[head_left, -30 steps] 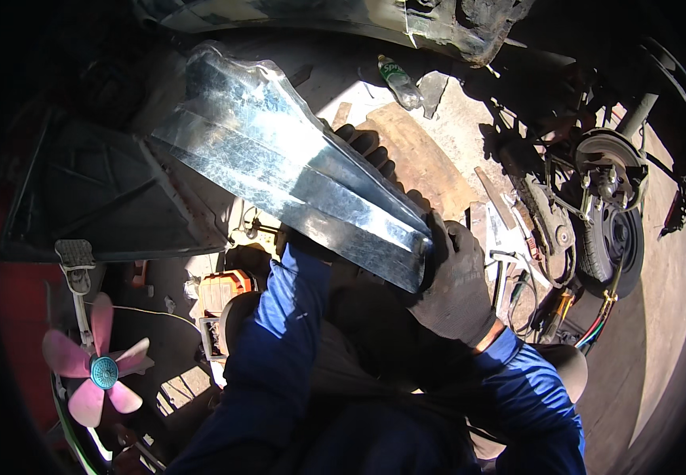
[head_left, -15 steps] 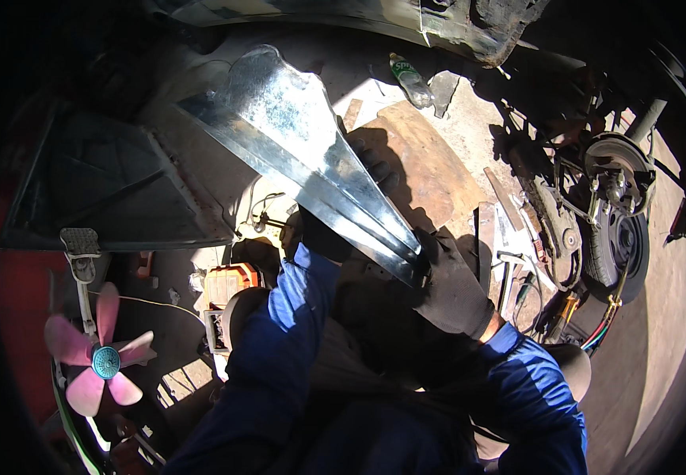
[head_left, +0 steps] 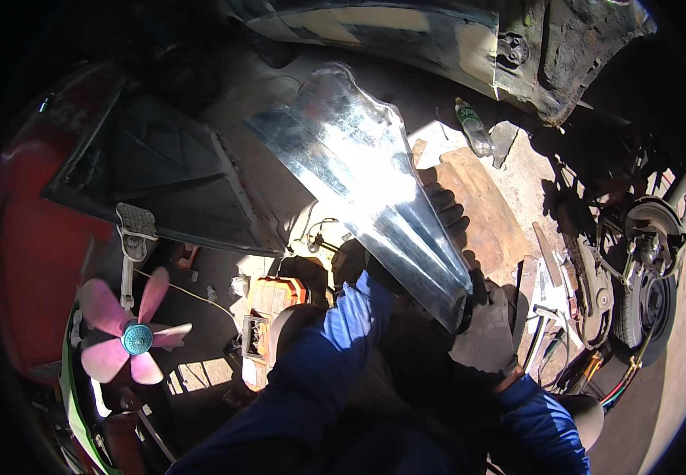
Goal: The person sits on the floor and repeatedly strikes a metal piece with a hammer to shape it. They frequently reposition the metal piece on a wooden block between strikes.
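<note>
The right hand's [head_left: 483, 328] gloved fingers close on the narrow end of the shiny metal panel [head_left: 371, 178] at four o'clock; the left hand [head_left: 351, 260] is mostly beneath it, its grip impossible to tell. The panel widens toward twelve; a pink-bladed fan [head_left: 137, 339] stands at eight.

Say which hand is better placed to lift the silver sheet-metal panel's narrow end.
Probably the dark-gloved right hand, at the panel's narrow end; the left hand, partly hidden, is farther up.

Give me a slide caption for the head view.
Gloved hands hold a shiny metal panel, with a pink-bladed fan at left.
</note>
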### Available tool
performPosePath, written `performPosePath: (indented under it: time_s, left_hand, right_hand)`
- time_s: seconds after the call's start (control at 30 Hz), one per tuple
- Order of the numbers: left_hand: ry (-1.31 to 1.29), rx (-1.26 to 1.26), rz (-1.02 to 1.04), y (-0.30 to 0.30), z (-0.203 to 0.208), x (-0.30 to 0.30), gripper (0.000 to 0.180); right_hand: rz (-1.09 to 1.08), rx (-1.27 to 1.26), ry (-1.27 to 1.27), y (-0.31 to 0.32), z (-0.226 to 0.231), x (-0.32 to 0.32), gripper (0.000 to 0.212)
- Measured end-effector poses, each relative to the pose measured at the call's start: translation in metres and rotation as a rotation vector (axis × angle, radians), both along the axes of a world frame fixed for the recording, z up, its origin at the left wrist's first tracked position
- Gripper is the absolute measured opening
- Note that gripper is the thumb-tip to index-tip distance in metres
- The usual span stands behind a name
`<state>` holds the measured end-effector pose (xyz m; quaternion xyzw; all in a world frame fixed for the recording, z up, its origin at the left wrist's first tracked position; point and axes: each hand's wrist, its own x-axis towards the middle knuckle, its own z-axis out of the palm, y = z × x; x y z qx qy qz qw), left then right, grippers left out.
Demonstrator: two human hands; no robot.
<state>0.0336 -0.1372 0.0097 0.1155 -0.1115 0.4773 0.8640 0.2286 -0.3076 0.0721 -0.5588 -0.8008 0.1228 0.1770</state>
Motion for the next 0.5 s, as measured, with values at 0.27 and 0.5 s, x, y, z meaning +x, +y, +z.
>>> performPosePath:
  time_s: [0.27, 0.5]
  left_hand:
    - [-0.096, 0.164, -0.024, 0.004, 0.012, 0.009, 0.055]
    - [0.384, -0.154, 0.328, -0.021, -0.026, -0.023, 0.05]
  right_hand:
    - [-0.05, -0.065, 0.181, 0.001, 0.01, -0.006, 0.071]
    - [0.369, -0.1, 0.264, 0.02, -0.002, 0.024, 0.061]
